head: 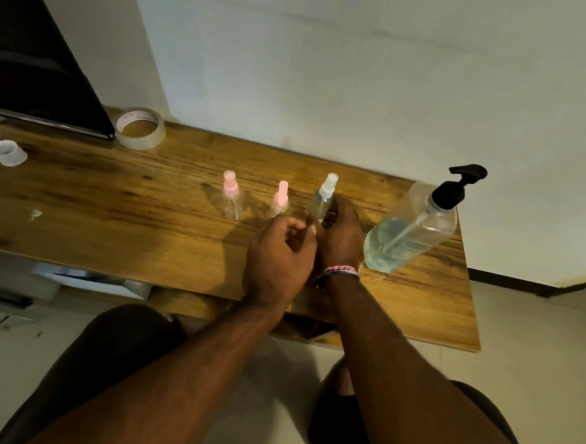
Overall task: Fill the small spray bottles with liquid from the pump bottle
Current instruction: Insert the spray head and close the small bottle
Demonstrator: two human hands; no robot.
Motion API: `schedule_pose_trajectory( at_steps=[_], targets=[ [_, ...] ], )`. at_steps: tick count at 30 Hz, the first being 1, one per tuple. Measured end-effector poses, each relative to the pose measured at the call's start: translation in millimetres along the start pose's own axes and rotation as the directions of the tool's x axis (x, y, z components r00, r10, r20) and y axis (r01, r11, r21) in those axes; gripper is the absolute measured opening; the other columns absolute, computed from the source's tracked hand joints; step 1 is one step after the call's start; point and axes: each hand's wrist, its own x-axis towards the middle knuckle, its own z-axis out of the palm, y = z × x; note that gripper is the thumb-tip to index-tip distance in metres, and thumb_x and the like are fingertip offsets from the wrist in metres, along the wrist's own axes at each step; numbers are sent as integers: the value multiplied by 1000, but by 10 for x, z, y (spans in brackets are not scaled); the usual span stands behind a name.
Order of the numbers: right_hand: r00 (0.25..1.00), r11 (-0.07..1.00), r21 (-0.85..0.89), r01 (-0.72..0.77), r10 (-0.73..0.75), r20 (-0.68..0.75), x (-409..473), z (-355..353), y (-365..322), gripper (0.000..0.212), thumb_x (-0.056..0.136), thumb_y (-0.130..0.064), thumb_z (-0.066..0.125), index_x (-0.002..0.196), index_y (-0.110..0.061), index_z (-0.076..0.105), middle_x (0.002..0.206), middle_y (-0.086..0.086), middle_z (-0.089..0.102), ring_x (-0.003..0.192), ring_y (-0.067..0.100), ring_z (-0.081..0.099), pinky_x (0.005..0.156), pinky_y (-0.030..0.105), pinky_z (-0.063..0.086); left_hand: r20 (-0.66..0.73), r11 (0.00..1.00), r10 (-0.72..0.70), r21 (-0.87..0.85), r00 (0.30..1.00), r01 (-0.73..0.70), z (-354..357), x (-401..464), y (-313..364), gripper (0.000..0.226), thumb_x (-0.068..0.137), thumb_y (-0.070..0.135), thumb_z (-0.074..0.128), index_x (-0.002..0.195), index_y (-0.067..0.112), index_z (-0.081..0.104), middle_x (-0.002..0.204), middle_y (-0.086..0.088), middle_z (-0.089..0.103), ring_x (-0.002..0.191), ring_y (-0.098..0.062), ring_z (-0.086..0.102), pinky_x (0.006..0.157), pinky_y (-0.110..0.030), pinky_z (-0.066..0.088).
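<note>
Three small clear spray bottles stand in a row on the wooden table [114,211]. The left bottle [232,197] and the middle bottle [280,200] have pink tops. The right bottle [323,198] has a white top and holds some pale liquid. My right hand [340,235] curls round the lower part of that white-topped bottle. My left hand [279,255] sits just left of it with fingers curled, and whether it touches the bottle is hidden. The large clear pump bottle [411,229] with a black pump stands to the right, about a third full of bluish liquid.
A roll of clear tape [140,128] lies at the back left beside a dark screen [36,69]. A small translucent cap [8,153] sits at the far left. The table's right edge is close behind the pump bottle. My knees show below the front edge.
</note>
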Motion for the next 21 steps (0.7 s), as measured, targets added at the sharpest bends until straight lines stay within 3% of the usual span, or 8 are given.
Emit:
schedule_pose_trajectory(
  at_steps=[3, 6, 10, 15, 18, 21],
  targets=[
    [1000, 1000, -26, 15, -15, -27, 259, 35, 29, 42, 84, -28, 79, 123, -25, 64, 110, -2, 69, 100, 21, 66, 86, 45, 58, 5, 995, 98, 25, 995, -98, 174, 35, 43, 26, 104, 27, 65, 127, 21, 74, 118, 5, 76, 106, -9, 70, 89, -34, 62],
    [997, 1000, -23, 16, -17, -71, 467, 52, 43, 35, 86, -27, 78, 119, -21, 67, 104, 0, 71, 96, 23, 68, 84, 37, 56, 26, 994, 91, 60, 995, -93, 353, 110, 93, 36, 108, 19, 57, 142, 15, 67, 134, -2, 73, 124, -16, 67, 103, -27, 52],
    [993, 1000, -20, -11, 9, -118, 701, 95, 58, 36, 83, -25, 80, 117, -18, 69, 104, 3, 71, 92, 22, 67, 77, 26, 47, 15, 997, 5, 74, 1000, -6, 571, 244, 132, 43, 111, 14, 51, 153, 14, 55, 144, -6, 66, 135, -19, 58, 104, -17, 36],
    [990, 1000, -5, -5, 4, -144, 909, 197, 96, 35, 78, -23, 84, 110, -18, 71, 97, 3, 71, 88, 23, 68, 78, 35, 55, 7, 995, -87, 51, 996, 86, 803, 537, 106, 46, 111, 9, 47, 156, 13, 50, 152, -8, 58, 141, -23, 52, 103, -14, 29],
    [972, 999, 22, 27, -21, -233, 1004, 254, 149, 32, 77, -22, 83, 106, -15, 72, 92, 4, 72, 84, 24, 68, 75, 31, 52, 49, 994, -111, 2, 993, 111, 908, 696, 96, 46, 112, 10, 45, 158, 15, 48, 156, -6, 54, 144, -20, 49, 98, -6, 24],
    [962, 999, 41, 22, -9, -274, 1066, 303, 151, 26, 78, -23, 81, 102, -16, 72, 89, 2, 72, 83, 23, 67, 75, 32, 53, 63, 993, -98, -53, 993, 101, 963, 795, 52, 46, 112, 10, 45, 158, 14, 48, 159, -7, 52, 147, -19, 47, 104, -10, 28]
  ],
)
